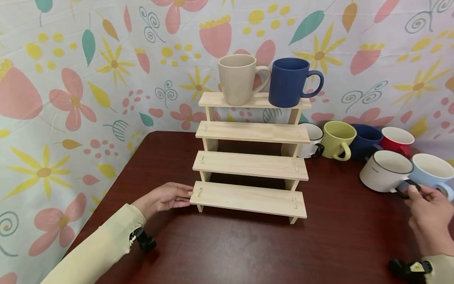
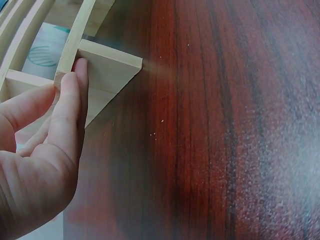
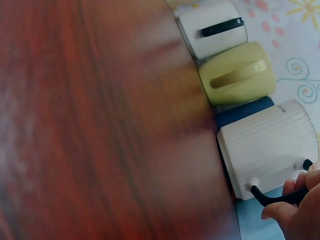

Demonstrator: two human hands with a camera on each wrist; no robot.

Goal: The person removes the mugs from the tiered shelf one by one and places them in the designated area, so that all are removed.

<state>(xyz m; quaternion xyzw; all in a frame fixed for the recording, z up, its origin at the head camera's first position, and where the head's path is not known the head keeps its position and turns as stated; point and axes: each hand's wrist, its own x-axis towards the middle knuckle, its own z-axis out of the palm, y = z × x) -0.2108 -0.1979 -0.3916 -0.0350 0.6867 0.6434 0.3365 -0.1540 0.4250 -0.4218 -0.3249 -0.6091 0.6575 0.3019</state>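
A stepped wooden display shelf (image 1: 250, 163) stands on the dark table. My left hand (image 1: 170, 197) is at the left end of its lowest board, with thumb and fingertips pinching the board's end (image 2: 62, 77) in the left wrist view. On the top step are a beige mug (image 1: 237, 81) and a navy mug (image 1: 288, 85), both upright. At the right, my right hand (image 1: 430, 215) grips the black handle (image 3: 280, 199) of a white ribbed mug (image 3: 270, 150) with a dark rim. Whether that mug touches the table cannot be told.
Behind and beside the held mug are a white mug (image 1: 312, 138), a yellow-green mug (image 1: 338, 138), another navy mug (image 1: 367, 138), a red mug (image 1: 399, 138) and a light blue mug (image 1: 430, 169). A flowered cloth (image 1: 117, 79) hangs behind the table (image 1: 227, 252).
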